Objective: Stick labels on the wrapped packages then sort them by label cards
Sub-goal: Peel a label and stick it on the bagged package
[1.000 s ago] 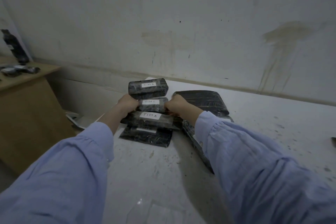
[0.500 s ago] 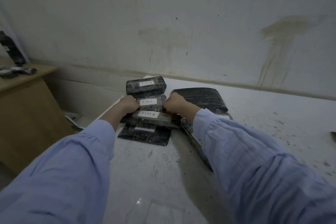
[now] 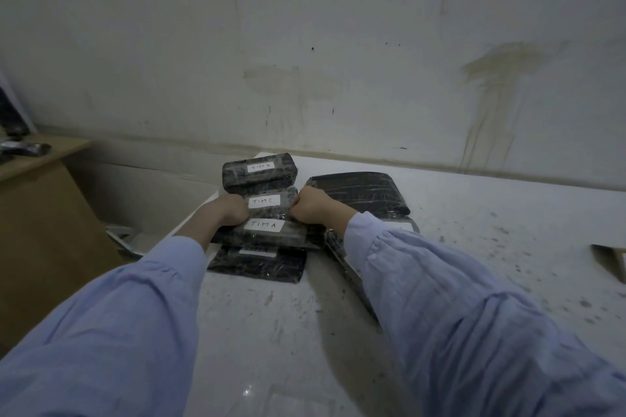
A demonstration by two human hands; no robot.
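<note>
Both hands drawn slightly closer together, left hand point(image 3: 230, 213) and right hand point(image 3: 310, 208) tighter against TIM C package point(image 3: 269, 205)

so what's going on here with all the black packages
A person in light blue sleeves grips the package labelled TIM C at its two ends, left hand and right hand. It sits in a row on the white table, between the TIM B package behind and the TIM A package in front. A larger unlabelled black package lies to the right.

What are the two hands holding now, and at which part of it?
Both hold the wrapped package labelled TIM C by its short ends: the left hand at its left end, the right hand at its right end.
</note>
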